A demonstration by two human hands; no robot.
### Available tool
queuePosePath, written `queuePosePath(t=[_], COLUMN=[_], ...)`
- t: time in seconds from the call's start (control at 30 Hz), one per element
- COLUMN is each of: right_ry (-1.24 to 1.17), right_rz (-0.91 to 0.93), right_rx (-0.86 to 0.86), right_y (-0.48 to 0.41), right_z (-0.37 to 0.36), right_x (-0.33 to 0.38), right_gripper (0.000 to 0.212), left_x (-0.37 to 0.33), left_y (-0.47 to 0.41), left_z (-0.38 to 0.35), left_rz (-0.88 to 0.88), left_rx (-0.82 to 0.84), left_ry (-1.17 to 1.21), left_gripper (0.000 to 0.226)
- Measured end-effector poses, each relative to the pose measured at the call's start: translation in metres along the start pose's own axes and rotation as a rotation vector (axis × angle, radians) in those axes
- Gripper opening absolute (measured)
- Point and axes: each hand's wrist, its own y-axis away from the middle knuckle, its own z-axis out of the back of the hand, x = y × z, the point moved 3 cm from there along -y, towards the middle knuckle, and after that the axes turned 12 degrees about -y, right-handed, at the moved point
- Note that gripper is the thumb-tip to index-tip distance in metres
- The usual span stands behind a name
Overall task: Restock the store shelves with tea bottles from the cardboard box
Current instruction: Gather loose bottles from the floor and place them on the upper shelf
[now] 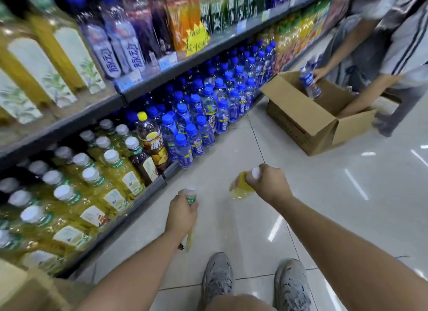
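My left hand (181,215) grips a yellow tea bottle (191,195) by its neck, white cap up, its body hanging below the hand. My right hand (268,183) holds a second yellow tea bottle (240,188) by the cap end, tilted down to the left. Both hang over the floor in front of the bottom shelf (148,192), where rows of matching white-capped tea bottles (92,188) stand. A corner of a cardboard box (25,290) shows at the lower left.
Blue-capped water bottles (208,116) fill the bottom shelf farther along. Another person (398,62) bends over an open cardboard box (310,123) on the floor, holding a blue-labelled bottle (309,83). My two shoes (254,285) stand on glossy tiled floor.
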Motion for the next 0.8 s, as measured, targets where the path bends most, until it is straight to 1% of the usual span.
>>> queuePosePath(t=[0.1,0.2,0.27,0.33,0.43,0.53,0.6,0.67,0.73,0.8], right_ry=[0.084,0.082,0.075,0.036,-0.022,-0.068,-0.106,-0.139,-0.182,-0.206], right_rz=[0.148,0.286,0.381,0.451,0.564,0.677,0.741,0.789,0.82,0.831], right_rx=[-0.035,-0.065,-0.114,-0.146,-0.146,-0.136,-0.13,-0.122,-0.115,-0.108], right_y=[0.041,0.092,0.127,0.161,0.208,0.255,0.282,0.31,0.332,0.349], right_z=[0.044,0.081,0.1,0.113,0.124,0.133,0.136,0.14,0.143,0.145], right_x=[0.086,0.172,0.226,0.274,0.338,0.395,0.426,0.453,0.479,0.505], right_gripper=[0.037,0.038,0.04,0.045,0.049,0.053,0.06,0.062,0.057,0.055], left_x=[-0.041,-0.073,-0.085,-0.09,-0.087,-0.081,-0.077,-0.068,-0.063,-0.06], left_y=[0.035,0.087,0.123,0.156,0.205,0.252,0.282,0.305,0.325,0.341], left_z=[0.088,0.188,0.253,0.315,0.395,0.461,0.499,0.531,0.562,0.591], left_rz=[-0.048,-0.107,-0.127,-0.138,-0.148,-0.139,-0.119,-0.085,-0.049,-0.027], left_rx=[-0.127,-0.272,-0.362,-0.436,-0.515,-0.587,-0.663,-0.738,-0.788,-0.811], left_ry=[0.066,0.126,0.161,0.162,0.139,0.149,0.17,0.186,0.185,0.2], left_gripper=[0.027,0.023,0.02,0.024,0.028,0.033,0.032,0.033,0.041,0.062])
